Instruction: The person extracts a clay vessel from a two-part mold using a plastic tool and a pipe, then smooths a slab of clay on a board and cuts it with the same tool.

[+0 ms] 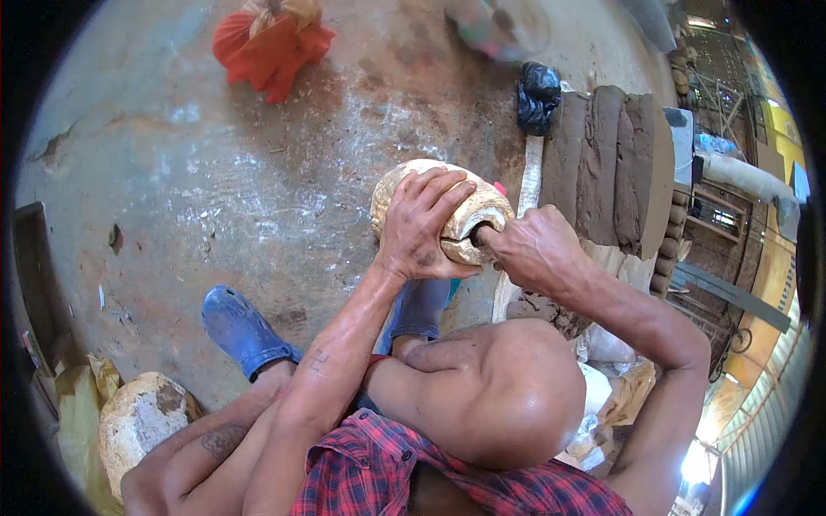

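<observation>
While a yellowish bag stands by the near left corner of the floor, just beside a pale round lump, a blue clog comes next, then a red cloth bundle toward the far edge. Near the floor's middle I see the left hand clamped over a pale hollow block. The right hand reaches into the hole at the block's right end; I cannot tell whether its fingers grip anything inside. Toward the floor's right edge, a black bag lies near thick brown slabs. I judge the step in hand as finger work within that hole; the next move calls for a steady left hold and care around the split rim
</observation>
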A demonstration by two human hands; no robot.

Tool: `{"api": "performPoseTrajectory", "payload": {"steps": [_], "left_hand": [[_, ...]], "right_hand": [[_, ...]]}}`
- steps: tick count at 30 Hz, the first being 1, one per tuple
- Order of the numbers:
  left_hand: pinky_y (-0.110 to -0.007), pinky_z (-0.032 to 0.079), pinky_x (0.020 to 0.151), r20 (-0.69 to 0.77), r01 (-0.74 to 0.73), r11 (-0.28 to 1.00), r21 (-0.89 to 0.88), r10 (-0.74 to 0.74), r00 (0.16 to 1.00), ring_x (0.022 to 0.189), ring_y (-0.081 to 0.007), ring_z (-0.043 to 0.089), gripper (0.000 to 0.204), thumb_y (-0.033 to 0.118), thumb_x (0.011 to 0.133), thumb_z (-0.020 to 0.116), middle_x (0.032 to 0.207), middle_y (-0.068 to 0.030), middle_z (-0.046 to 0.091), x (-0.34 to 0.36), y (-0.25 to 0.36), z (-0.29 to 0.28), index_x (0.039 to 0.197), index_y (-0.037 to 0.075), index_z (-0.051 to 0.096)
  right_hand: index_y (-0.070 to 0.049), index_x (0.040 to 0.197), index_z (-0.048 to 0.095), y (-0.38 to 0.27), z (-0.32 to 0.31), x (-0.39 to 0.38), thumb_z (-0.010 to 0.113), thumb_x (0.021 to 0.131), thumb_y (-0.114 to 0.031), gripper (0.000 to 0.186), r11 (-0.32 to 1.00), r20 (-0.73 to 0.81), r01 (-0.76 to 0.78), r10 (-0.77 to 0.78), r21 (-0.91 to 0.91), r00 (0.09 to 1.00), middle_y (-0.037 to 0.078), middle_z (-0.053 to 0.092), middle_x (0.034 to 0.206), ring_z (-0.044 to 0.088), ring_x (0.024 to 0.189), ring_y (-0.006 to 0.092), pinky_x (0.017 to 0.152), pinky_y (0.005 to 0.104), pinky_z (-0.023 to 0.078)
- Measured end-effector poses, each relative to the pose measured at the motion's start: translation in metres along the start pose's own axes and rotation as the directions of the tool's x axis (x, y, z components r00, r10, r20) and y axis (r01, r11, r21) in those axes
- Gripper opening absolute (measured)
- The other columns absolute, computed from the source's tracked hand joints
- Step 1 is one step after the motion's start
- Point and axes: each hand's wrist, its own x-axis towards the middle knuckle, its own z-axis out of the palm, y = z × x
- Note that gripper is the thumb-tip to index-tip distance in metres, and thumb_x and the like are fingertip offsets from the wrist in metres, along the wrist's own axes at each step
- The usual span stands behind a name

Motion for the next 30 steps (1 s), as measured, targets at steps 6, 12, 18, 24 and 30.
{"api": "performPoseTrajectory", "payload": {"steps": [6,12,18,24,30], "left_hand": [[-0.056,0.039,0.116,-0.004,-0.015,1.000,0.011,0.015,1.000,0.137,-0.0365,0.054,0.107,0.047,0.045,0.095,0.143,-0.0106,0.061,-0.001,0.001,0.000,0.141,0.013,0.061],[-0.056,0.039,0.116,-0.011,-0.030,0.999,0.011,0.030,0.999,0.135,-0.0370,0.055,0.106,0.047,0.046,0.096,0.142,-0.0121,0.062,0.001,0.002,0.005,0.140,0.011,0.061],[-0.056,0.040,0.115,-0.014,-0.056,0.998,0.020,0.056,0.998,0.133,-0.0376,0.056,0.108,0.047,0.046,0.096,0.141,-0.0135,0.061,0.005,0.001,0.002,0.141,0.010,0.060],[-0.056,0.042,0.113,-0.003,-0.044,0.999,0.027,0.044,0.999,0.133,-0.0385,0.056,0.107,0.047,0.046,0.096,0.141,-0.0140,0.061,0.003,0.004,0.001,0.140,0.009,0.061],[-0.055,0.041,0.115,0.006,-0.054,0.998,0.022,0.054,0.999,0.133,-0.0382,0.056,0.106,0.047,0.047,0.097,0.140,-0.0141,0.062,0.004,0.005,0.002,0.139,0.008,0.061]], "right_hand": [[-0.011,0.101,0.068,-0.001,0.009,0.004,0.078,0.087,-0.028,0.025,0.997,0.052,-0.069,0.066,0.047,0.996,0.015,0.074,0.075,0.076,0.073,0.0333,0.063,0.0482,0.058],[-0.009,0.092,0.074,-0.006,0.018,-0.004,0.071,0.087,-0.019,0.011,0.993,-0.037,-0.069,0.073,0.096,0.997,0.013,0.076,0.079,0.078,0.075,0.0302,0.065,0.0455,0.061],[-0.010,0.087,0.082,-0.008,0.009,0.005,0.078,0.083,-0.025,0.016,0.988,0.043,-0.104,0.100,0.116,0.994,0.013,0.079,0.082,0.079,0.080,0.0294,0.069,0.0432,0.062],[-0.011,0.096,0.078,-0.001,0.011,0.005,0.084,0.081,-0.040,0.033,0.988,0.118,-0.075,0.059,0.138,0.991,0.013,0.077,0.080,0.078,0.081,0.0311,0.069,0.0454,0.062],[-0.010,0.097,0.073,0.001,0.012,0.000,0.085,0.081,-0.041,0.037,0.982,0.075,-0.060,0.047,0.179,0.996,0.013,0.075,0.078,0.077,0.080,0.0328,0.069,0.0471,0.061]]}}
